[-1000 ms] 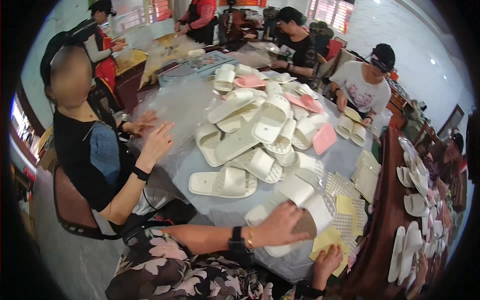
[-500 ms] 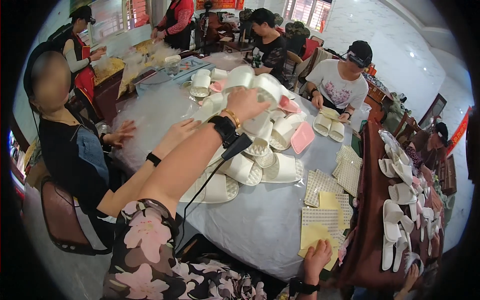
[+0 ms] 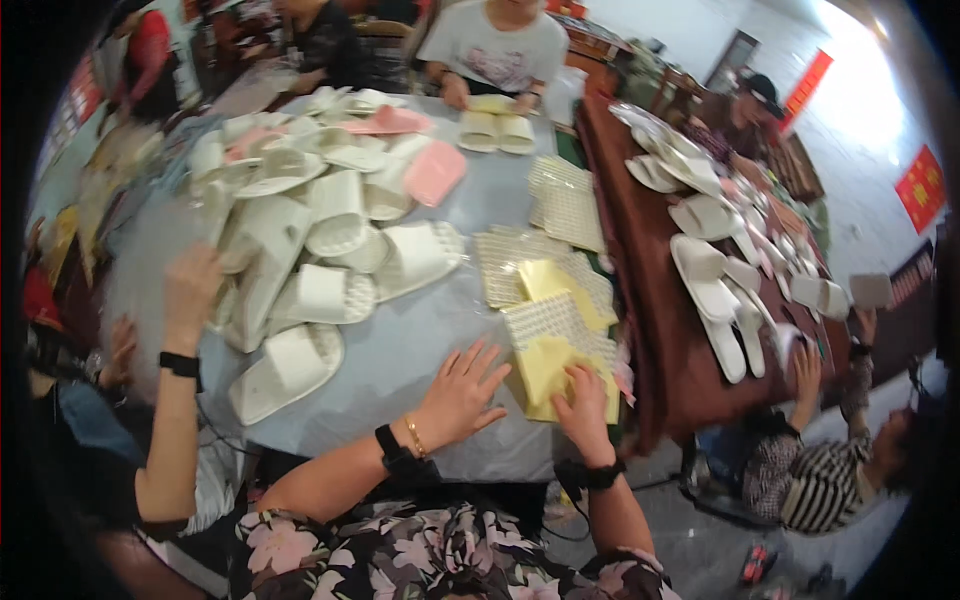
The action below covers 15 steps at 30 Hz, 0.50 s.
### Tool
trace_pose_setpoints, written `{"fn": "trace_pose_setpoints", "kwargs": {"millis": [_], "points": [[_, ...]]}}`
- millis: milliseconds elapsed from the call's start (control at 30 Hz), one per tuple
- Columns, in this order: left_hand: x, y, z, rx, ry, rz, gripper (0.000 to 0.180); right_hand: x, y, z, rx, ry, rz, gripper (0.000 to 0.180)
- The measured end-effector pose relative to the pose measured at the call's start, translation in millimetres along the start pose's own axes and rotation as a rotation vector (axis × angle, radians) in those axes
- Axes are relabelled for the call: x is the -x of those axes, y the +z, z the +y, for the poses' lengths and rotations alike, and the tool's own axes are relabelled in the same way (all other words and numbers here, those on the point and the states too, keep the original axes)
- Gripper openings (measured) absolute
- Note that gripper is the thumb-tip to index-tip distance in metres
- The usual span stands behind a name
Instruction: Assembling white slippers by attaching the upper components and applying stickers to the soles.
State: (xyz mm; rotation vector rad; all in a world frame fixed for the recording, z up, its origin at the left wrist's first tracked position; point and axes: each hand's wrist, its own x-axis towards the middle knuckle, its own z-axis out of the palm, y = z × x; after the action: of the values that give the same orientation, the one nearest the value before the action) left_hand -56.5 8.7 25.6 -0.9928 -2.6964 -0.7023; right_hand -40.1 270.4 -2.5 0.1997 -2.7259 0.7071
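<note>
At lower centre, the left hand (image 3: 455, 395), fingers spread and grasping nothing, extends over the table (image 3: 400, 350), while the right hand (image 3: 585, 400), half-curled, seems to steady the sheets (image 3: 560, 320) right of centre (pinch indeterminable), the slippers (image 3: 337, 205) being heaped upper left, presumably for easy reach.

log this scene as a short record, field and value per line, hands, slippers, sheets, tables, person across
left hand: spread open, holding nothing
right hand: at a yellow sheet, grip unclear
slippers: heap of white slippers, a few pink slippers among them
sheets: patterned sheets beyond the right hand
tables: grey table under the heap, brown table at right
person across: white top, hands above a slipper pair
</note>
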Motion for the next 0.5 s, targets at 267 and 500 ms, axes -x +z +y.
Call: {"fn": "trace_pose_setpoints", "kwargs": {"millis": [267, 500], "points": [[-16.0, 42.3, 42.9, 0.033, 0.104, -0.003, 0.065, 1.3, -6.9, -7.3, 0.106, 0.028, -0.104, 0.041], [-5.4, 66.5, 34.6, -0.018, 0.098, -0.074, 0.062, -38.7, -52.9, 26.8, -0.053, -0.118, 0.220, 0.027]]}}
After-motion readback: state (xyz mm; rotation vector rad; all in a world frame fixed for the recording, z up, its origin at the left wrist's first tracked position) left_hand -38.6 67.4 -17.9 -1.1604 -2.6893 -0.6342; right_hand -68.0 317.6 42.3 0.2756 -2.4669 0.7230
